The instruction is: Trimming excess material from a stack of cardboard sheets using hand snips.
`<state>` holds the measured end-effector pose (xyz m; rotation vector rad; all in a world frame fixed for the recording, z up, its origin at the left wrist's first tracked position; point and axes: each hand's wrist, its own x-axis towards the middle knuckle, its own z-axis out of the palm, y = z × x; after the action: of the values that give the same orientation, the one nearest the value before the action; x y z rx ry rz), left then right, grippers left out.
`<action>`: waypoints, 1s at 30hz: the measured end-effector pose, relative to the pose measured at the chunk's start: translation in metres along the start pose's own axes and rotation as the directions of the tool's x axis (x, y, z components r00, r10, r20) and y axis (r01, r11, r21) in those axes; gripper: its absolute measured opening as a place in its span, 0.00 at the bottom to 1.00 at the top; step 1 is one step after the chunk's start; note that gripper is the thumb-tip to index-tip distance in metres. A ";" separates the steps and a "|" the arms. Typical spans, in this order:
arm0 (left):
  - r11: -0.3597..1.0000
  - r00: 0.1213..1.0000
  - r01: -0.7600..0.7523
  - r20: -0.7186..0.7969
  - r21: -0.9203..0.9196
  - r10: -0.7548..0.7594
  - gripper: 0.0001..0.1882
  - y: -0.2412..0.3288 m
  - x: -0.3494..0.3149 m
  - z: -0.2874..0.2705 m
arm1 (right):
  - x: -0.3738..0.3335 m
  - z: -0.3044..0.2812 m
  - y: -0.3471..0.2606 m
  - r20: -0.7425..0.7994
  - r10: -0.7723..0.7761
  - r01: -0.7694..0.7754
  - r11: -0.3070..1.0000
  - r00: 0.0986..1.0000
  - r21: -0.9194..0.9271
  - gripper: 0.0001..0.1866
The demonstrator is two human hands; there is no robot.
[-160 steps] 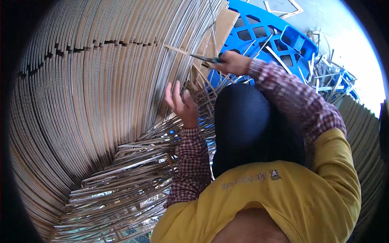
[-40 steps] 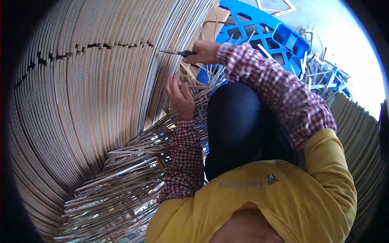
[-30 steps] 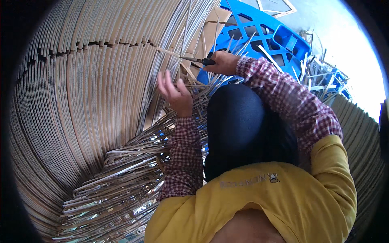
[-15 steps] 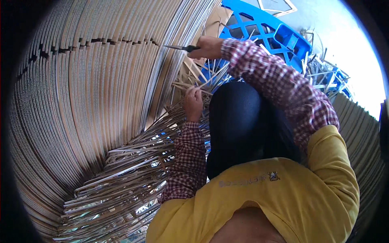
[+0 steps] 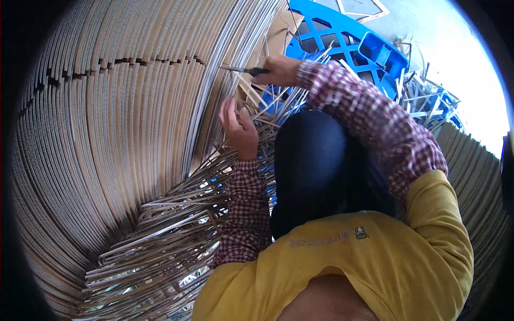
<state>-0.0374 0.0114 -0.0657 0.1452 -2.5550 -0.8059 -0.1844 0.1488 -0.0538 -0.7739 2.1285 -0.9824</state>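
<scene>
My right hand (image 5: 280,70) is closed round the dark handle of a knife (image 5: 239,69). Its narrow blade points left, with the tip close to the right side of a tall row of stacked cardboard sheets (image 5: 144,107). Below the blade, my left hand (image 5: 239,128) is raised beside the same cardboard, fingers stretched up and thumb apart, with nothing visible in it. Thin cardboard strips (image 5: 166,224) lie in a heap under and left of my left forearm. More loose strips spread between my hands and my dark-clothed knee.
A blue plastic lattice crate or pallet (image 5: 334,38) stands beyond my right hand, with strips strewn over it. Another tangle of strips (image 5: 428,101) lies to its right. More stacked sheets (image 5: 474,171) stand at the right edge. A pale frame (image 5: 369,12) lies at the far top.
My left hand has moved left and up toward the cardboard, and its fingers have opened out. The knife in my right hand has shifted slightly right and down.
</scene>
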 end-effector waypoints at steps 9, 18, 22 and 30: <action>0.994 0.992 -0.047 -0.113 0.097 0.058 0.17 0.012 0.008 -0.016 | -0.012 0.021 0.003 -0.071 0.007 -0.005 1.000 0.997 0.030 0.21; 0.977 0.663 0.172 0.719 0.126 -0.209 0.14 -0.064 -0.058 0.029 | -0.057 -0.004 0.014 0.441 -0.067 0.169 0.966 0.895 -0.195 0.24; 0.944 0.524 -0.059 0.814 0.326 -0.249 0.14 -0.044 -0.079 0.019 | -0.028 -0.013 0.004 0.163 -0.106 0.108 0.994 0.981 -0.007 0.24; 0.995 0.936 0.098 0.339 0.007 -0.095 0.19 -0.003 -0.032 0.004 | 0.008 0.037 0.019 -0.194 -0.003 0.018 0.997 0.981 0.076 0.19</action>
<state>-0.0104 0.0187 -0.0825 0.1395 -2.8851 -0.9519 -0.1655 0.1374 -0.0903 -0.6759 2.2376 -1.1805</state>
